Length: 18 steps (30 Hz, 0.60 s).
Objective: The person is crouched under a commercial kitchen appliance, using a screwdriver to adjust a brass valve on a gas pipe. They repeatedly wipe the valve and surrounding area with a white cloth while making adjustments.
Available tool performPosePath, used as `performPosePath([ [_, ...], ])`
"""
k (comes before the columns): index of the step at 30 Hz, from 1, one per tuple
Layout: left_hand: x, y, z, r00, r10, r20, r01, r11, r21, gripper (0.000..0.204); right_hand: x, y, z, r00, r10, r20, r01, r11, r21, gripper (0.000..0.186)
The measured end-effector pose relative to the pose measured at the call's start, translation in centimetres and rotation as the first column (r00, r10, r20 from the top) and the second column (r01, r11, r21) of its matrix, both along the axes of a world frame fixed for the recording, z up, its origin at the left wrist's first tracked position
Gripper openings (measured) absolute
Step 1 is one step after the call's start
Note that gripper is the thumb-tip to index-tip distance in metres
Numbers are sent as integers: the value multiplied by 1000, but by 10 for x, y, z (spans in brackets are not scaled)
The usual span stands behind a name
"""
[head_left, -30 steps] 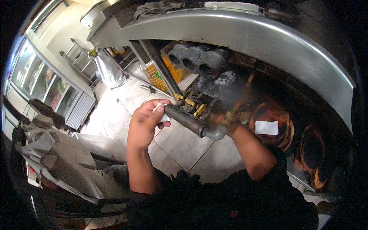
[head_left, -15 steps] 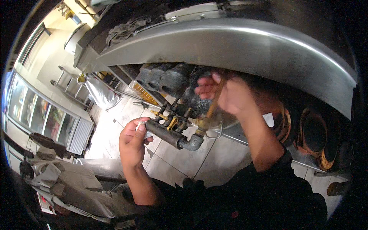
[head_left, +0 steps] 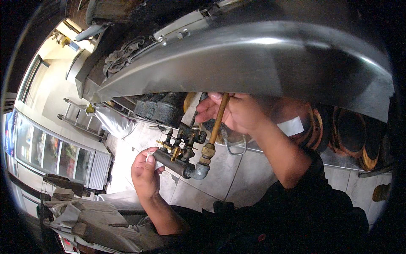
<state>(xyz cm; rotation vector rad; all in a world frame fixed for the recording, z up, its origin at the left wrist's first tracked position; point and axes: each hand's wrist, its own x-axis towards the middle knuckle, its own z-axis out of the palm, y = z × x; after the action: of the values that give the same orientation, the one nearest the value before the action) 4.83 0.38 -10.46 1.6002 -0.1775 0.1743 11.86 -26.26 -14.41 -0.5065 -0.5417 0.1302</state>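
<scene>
My left hand [head_left: 146, 171] pinches a small white cloth or paper [head_left: 159, 162] against the near end of a thick dark pipe [head_left: 174, 164]. Brass valves [head_left: 176, 153] stand along that pipe, and a grey elbow [head_left: 200, 171] joins its other end to a brass fitting [head_left: 207, 153]. From the fitting a copper-coloured tube [head_left: 219, 120] rises under the steel edge. Behind this tube is my right hand [head_left: 241, 113], its fingers curled and bunched just below the steel. Part of the thumb is hidden, and whatever the fingertips grip is unclear.
A curved steel front panel [head_left: 253, 63] hangs over the work. Black blocky castings [head_left: 158, 108] sit behind the valves. Wood-rimmed dark plates [head_left: 349, 133] stand on a shelf at the right. A glass-door fridge [head_left: 50, 142] and crumpled cloths [head_left: 93, 216] are at the left.
The view has shifted, so the panel and pipes sit differently in it. My right hand, blurred before, now looks steadier, with its fingers drawn together. My left hand keeps its pinch at the pipe end.
</scene>
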Motion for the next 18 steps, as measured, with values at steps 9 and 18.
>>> performPosePath([
  [9, 1, -2, -1, 1000, 13, 6, -13, 1000, 7, 26, -1, 3, 2, 995, -97, -30, 95, 994, -50, 22],
  [18, 0, -1, -1, 1000, -6, 6, 6, 1000, -4, 25, -1, 5, 2, 986, -162, 42, 163, 986, -38, 20],
])
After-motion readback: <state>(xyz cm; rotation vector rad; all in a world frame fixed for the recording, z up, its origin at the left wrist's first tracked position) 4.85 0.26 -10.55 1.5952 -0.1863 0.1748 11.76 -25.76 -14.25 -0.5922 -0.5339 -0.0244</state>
